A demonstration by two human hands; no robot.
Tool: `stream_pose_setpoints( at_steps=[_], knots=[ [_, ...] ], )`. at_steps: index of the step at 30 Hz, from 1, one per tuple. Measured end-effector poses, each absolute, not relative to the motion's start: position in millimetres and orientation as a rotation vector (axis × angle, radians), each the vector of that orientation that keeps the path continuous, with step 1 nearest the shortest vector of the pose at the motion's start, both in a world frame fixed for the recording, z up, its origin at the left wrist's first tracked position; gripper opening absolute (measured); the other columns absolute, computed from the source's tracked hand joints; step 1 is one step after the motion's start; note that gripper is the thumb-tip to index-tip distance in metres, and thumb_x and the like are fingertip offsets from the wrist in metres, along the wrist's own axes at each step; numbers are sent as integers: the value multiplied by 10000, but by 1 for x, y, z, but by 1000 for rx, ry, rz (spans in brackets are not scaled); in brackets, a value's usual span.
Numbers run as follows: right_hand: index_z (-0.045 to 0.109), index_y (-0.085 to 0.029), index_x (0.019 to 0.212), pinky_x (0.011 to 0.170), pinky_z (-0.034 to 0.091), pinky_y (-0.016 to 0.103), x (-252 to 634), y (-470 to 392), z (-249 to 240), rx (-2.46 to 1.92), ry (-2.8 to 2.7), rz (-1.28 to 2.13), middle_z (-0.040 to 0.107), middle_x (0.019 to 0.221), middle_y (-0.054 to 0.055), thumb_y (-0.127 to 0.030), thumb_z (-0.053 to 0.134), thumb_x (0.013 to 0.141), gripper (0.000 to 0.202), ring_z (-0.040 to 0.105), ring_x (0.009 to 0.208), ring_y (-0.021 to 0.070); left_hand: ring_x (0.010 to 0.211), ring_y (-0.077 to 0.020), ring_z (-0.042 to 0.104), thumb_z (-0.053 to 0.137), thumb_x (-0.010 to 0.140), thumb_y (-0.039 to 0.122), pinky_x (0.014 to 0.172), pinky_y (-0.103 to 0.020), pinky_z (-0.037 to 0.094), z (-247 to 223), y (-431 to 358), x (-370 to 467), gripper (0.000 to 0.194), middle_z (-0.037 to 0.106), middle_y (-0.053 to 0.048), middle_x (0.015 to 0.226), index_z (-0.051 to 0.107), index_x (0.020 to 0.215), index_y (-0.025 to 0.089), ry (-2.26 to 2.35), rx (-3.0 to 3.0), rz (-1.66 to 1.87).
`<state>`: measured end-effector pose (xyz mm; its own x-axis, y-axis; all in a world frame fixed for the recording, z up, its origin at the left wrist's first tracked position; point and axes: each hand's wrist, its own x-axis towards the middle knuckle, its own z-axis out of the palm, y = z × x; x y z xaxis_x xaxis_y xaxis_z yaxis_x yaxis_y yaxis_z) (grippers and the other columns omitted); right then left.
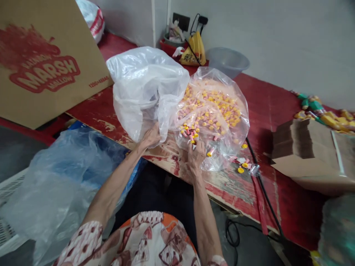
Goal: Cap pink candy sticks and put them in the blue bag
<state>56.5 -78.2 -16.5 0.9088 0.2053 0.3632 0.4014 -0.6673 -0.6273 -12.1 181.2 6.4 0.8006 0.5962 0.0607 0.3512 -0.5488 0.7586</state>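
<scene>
My left hand [152,136] is at the lower edge of a whitish see-through plastic bag [133,99], its fingers closed on the film. The bag stands open-mouthed on the table, with something greyish dimly visible inside. To its right lies a clear plastic bag [240,107] full of small pink and yellow pieces [219,107]. At the near mouth of that bag is my right hand [196,153], fingers apart and touching the loose pieces there. Whether a piece is between its fingertips is hard to make out.
A large marshmallow carton [52,62] stands at left. Crumpled plastic sheeting [63,170] hangs below it. A translucent basin [229,61] and yellow bag [195,50] are at the back. Stacked brown cardboard [307,151] lies right, beyond a black cable [262,184] on the worn red table [266,99].
</scene>
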Motion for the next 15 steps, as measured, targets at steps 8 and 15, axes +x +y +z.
stream_pose_setpoints(
  at_steps=[8,15],
  knots=[
    [777,-216,1284,964,519,418,43,-109,-25,-2272,-482,-377,746,1211,146,-441,420,1164,439,666,1067,271,774,-198,650,706,907,332,762,-328,596,13,172,-47,437,645,-5,891,636,1318,201,818,1878,720],
    [778,-221,1313,1053,495,449,43,-107,-26,-2270,-556,-246,742,1279,154,-338,474,1128,374,662,1169,286,791,-147,626,673,1006,477,708,-254,569,56,123,-47,593,668,-41,1072,583,1545,249,430,1833,818]
  ],
)
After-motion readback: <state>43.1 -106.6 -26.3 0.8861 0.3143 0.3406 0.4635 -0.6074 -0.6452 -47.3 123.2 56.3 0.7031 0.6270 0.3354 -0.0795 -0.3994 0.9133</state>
